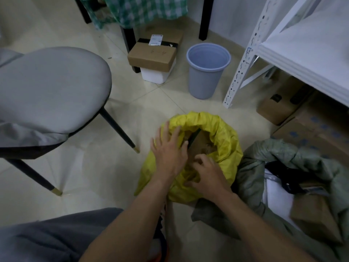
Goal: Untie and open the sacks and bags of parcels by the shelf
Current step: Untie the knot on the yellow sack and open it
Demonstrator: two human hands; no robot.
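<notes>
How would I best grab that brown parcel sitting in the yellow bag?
Take the brown parcel by its exposed top edge, coming straight down through the bag's open mouth. The yellow bag has its rim rolled down around the parcel and hides its sides and bottom, so probably only the top offers a hold.

The bag [226, 140] sits between chair [51, 87], left, and sack [253, 167], right; bin [205, 80] behind.

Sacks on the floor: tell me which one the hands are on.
The yellow sack, with the left hand and right hand at its open mouth. The grey-green sack beside it has no hand on it.
</notes>
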